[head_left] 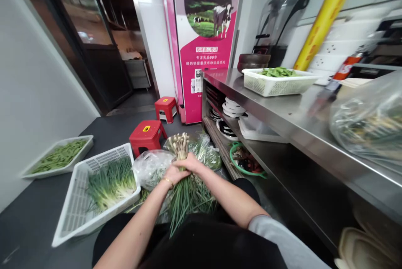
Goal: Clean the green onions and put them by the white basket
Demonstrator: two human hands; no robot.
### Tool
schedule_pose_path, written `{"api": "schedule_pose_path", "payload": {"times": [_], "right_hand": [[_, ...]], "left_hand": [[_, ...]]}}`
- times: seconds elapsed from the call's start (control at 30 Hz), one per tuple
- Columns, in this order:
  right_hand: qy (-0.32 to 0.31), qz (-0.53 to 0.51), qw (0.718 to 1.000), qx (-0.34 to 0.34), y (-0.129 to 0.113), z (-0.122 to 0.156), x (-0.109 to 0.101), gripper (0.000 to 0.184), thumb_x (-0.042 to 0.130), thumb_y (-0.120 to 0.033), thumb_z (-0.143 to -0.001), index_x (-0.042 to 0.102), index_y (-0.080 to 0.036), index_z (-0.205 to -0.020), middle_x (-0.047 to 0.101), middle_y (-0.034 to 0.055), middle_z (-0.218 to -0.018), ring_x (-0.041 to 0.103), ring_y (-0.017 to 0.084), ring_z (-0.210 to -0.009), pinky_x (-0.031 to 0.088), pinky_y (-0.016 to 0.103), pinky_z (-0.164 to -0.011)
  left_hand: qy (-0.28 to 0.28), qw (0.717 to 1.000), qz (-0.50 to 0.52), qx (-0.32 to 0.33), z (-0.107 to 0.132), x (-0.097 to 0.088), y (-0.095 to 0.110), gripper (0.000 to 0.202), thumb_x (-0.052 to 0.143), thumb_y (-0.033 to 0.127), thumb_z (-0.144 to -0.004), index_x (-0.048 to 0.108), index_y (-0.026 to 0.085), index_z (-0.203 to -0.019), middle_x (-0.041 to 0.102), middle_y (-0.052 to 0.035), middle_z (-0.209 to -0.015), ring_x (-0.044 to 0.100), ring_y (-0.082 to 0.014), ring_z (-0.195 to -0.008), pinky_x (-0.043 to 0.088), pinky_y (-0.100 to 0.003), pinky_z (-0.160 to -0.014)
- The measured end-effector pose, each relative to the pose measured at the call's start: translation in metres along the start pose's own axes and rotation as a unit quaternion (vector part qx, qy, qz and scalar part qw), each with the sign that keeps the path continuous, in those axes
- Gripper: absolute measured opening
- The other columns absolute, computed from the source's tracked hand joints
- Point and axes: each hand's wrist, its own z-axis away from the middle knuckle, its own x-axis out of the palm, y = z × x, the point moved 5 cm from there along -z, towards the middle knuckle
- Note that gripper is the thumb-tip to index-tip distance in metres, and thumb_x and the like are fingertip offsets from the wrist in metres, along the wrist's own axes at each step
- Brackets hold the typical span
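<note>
Both my hands are wrapped round a bunch of spring onions (181, 145), held upright in front of my knees. Its small pale bulbs point up and the long green leaves hang down. My left hand (176, 175), with a bracelet at the wrist, grips lower on the near side. My right hand (190, 163) closes round the stems just above it. More loose greens (204, 198) lie beneath the bunch. To the left, a white plastic basket (75, 193) contains trimmed green stalks (111, 183) with pale ends. A clear plastic bag (153, 166) sits between basket and hands.
A shallow tray of green beans (59, 156) lies at far left. Two red stools (147, 135) stand ahead, before a pink cabinet (204, 80). Along the right runs a steel counter (270, 108) with a white basket (273, 83), a plastic bag (370, 122) and dishes below.
</note>
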Motion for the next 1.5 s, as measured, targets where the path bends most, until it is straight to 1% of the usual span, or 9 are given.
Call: {"api": "schedule_pose_path", "payload": {"times": [0.07, 0.13, 0.27, 0.4, 0.6, 0.83, 1.03, 1.27, 1.5], "right_hand": [[0.043, 0.023, 0.999, 0.018, 0.0, -0.007, -0.019, 0.022, 0.075, -0.029, -0.055, 0.06, -0.015, -0.062, 0.058, -0.0014, -0.061, 0.055, 0.014, -0.06, 0.048, 0.027, -0.062], [0.021, -0.021, 0.999, 0.038, 0.004, -0.01, -0.027, 0.023, 0.076, -0.029, -0.056, 0.061, -0.015, -0.067, 0.061, -0.0006, -0.062, 0.057, 0.014, -0.06, 0.049, 0.027, -0.061], [-0.089, -0.116, 0.982, 0.118, 0.021, -0.002, -0.009, 0.025, 0.077, -0.027, -0.055, 0.065, -0.013, -0.073, 0.065, 0.0012, -0.062, 0.059, 0.015, -0.055, 0.05, 0.029, -0.056], [-0.067, -0.144, 0.979, 0.131, 0.034, 0.008, 0.014, 0.026, 0.079, -0.028, -0.055, 0.067, -0.013, -0.073, 0.068, 0.0026, -0.068, 0.062, 0.015, -0.061, 0.052, 0.029, -0.065], [-0.107, -0.169, 0.969, 0.144, 0.047, 0.012, 0.023, 0.033, 0.082, -0.025, -0.046, 0.067, -0.012, -0.072, 0.066, 0.0011, -0.065, 0.061, 0.016, -0.064, 0.051, 0.031, -0.068], [-0.051, -0.067, 0.987, 0.136, 0.053, 0.009, 0.019, 0.028, 0.076, -0.019, -0.047, 0.065, -0.013, -0.073, 0.064, -0.0015, -0.066, 0.059, 0.015, -0.064, 0.049, 0.03, -0.07], [-0.081, -0.134, 0.971, 0.178, 0.052, 0.013, 0.008, 0.028, 0.074, -0.02, -0.048, 0.06, -0.015, -0.072, 0.062, -0.0018, -0.058, 0.056, 0.014, -0.05, 0.048, 0.027, -0.053], [-0.275, -0.167, 0.926, 0.198, 0.048, 0.036, 0.017, 0.03, 0.078, -0.027, -0.05, 0.058, -0.015, -0.069, 0.057, -0.0019, -0.053, 0.05, 0.01, -0.043, 0.042, 0.023, -0.044], [-0.208, -0.251, 0.931, 0.165, 0.031, 0.04, -0.035, 0.028, 0.074, -0.028, -0.053, 0.052, -0.018, -0.066, 0.046, -0.006, -0.043, 0.04, 0.008, -0.037, 0.038, 0.025, -0.042]], "left_hand": [[-0.009, 0.999, -0.043, -0.017, 0.008, -0.007, -0.001, 0.054, 0.087, 0.024, -0.03, 0.07, 0.017, -0.082, 0.071, -0.0063, -0.079, 0.065, -0.0307, -0.086, 0.051, -0.045, -0.087], [0.013, 0.997, -0.071, -0.034, 0.018, -0.017, -0.002, 0.048, 0.085, 0.031, -0.039, 0.069, 0.016, -0.082, 0.071, -0.0072, -0.08, 0.066, -0.0267, -0.081, 0.053, -0.039, -0.078], [0.033, 0.996, -0.043, -0.065, 0.03, -0.023, -0.007, 0.038, 0.077, 0.042, -0.056, 0.061, 0.015, -0.079, 0.066, -0.0049, -0.069, 0.064, -0.019, -0.061, 0.048, -0.027, -0.048], [0.048, 0.997, -0.012, -0.057, 0.035, -0.018, -0.021, 0.043, 0.082, 0.034, -0.048, 0.05, 0.017, -0.071, 0.057, 0.0033, -0.055, 0.054, -0.0119, -0.045, 0.043, -0.023, -0.04], [0.027, 0.997, 0.032, -0.061, 0.041, -0.032, -0.038, 0.037, 0.078, 0.034, -0.05, 0.056, 0.016, -0.074, 0.059, 0.0019, -0.062, 0.054, -0.012, -0.05, 0.045, -0.026, -0.045], [0.076, 0.981, -0.177, 0.021, 0.039, -0.045, -0.031, 0.01, 0.063, 0.02, -0.054, 0.055, 0.016, -0.058, 0.049, 0.0055, -0.05, 0.044, -0.0085, -0.049, 0.035, -0.023, -0.05], [-0.029, 0.994, 0.018, -0.108, 0.048, -0.058, -0.048, 0.018, 0.07, 0.026, -0.053, 0.059, 0.016, -0.063, 0.053, 0.0046, -0.052, 0.047, -0.0097, -0.046, 0.038, -0.024, -0.047], [-0.052, 0.988, 0.076, -0.126, 0.057, -0.08, -0.064, 0.029, 0.082, 0.027, -0.05, 0.066, 0.015, -0.072, 0.068, -0.0022, -0.066, 0.063, -0.0155, -0.063, 0.048, -0.027, -0.062], [0.004, 0.969, 0.18, -0.17, 0.063, -0.129, -0.091, 0.044, 0.085, 0.028, -0.046, 0.062, 0.015, -0.08, 0.069, -0.0033, -0.067, 0.067, -0.019, -0.06, 0.052, -0.033, -0.063]]}}
